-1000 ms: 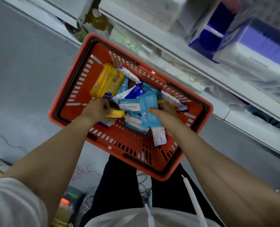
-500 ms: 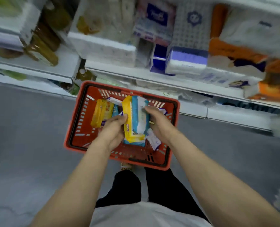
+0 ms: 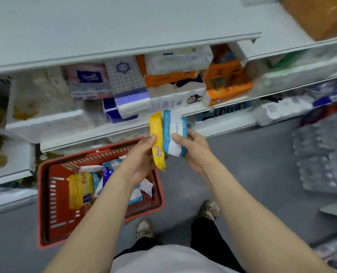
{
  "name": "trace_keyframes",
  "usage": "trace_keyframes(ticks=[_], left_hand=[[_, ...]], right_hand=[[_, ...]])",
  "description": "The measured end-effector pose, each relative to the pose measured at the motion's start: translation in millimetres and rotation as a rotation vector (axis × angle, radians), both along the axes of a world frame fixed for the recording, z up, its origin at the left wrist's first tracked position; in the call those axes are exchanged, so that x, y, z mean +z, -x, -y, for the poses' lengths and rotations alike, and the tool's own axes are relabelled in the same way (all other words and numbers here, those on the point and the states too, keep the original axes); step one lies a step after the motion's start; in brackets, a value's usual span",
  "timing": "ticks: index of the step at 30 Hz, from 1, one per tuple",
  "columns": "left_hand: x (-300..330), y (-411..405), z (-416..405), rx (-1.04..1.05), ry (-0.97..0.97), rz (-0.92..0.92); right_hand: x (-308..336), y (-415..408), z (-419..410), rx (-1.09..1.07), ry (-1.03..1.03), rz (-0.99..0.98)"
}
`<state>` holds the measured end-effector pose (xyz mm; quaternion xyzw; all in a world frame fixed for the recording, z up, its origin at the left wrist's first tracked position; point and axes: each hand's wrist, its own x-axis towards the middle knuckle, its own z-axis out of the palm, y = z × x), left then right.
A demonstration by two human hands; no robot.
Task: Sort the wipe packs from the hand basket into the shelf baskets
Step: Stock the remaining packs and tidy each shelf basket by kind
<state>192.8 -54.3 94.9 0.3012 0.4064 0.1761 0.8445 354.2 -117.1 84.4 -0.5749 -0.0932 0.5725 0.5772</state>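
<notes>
My left hand [image 3: 139, 158] grips a yellow wipe pack [image 3: 157, 142] held on edge. Right beside it, touching, a blue-and-white wipe pack [image 3: 174, 133] is gripped by my right hand [image 3: 193, 148]. Both packs are raised in front of the white shelf edge [image 3: 124, 129]. Below and to the left, the red hand basket [image 3: 49, 203] stands on the grey floor. It holds another yellow pack [image 3: 80, 190] and several blue and white packs [image 3: 106, 174], partly hidden by my left forearm.
White shelves [image 3: 104, 46] ahead carry tissue boxes and paper packs in purple [image 3: 128, 91], orange [image 3: 226, 83] and white. Shrink-wrapped bottle packs [image 3: 325, 154] sit on the floor at right. My feet [image 3: 209, 210] stand on grey floor next to the basket.
Both hands lifted the yellow and the blue-and-white pack out of the basket and up toward the shelf. The view tilted up from the basket to the shelves.
</notes>
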Motion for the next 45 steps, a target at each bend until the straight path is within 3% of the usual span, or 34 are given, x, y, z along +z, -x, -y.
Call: trace_keyframes(ticks=[6,11,20,32,45], left_hand=[[41,-141,25,-0.138,-0.121,-0.009],[68,-277,60,-0.035,-0.287,-0.107],[97,-464,91,0.046,-0.47,-0.055],[139,-668,-21,0.156,-0.671,0.101],[166,-860,-129,0.296,-0.618,0.015]], right_hand=[[40,-128,54,-0.203,-0.11,0.091],[74,-260,115,-0.361,-0.159,0.186],[108,-435,173,-0.493,-0.254,0.235],[146,-643,64,-0.433,-0.312,0.407],[183,-872,-53,-0.419,-0.299,0.578]])
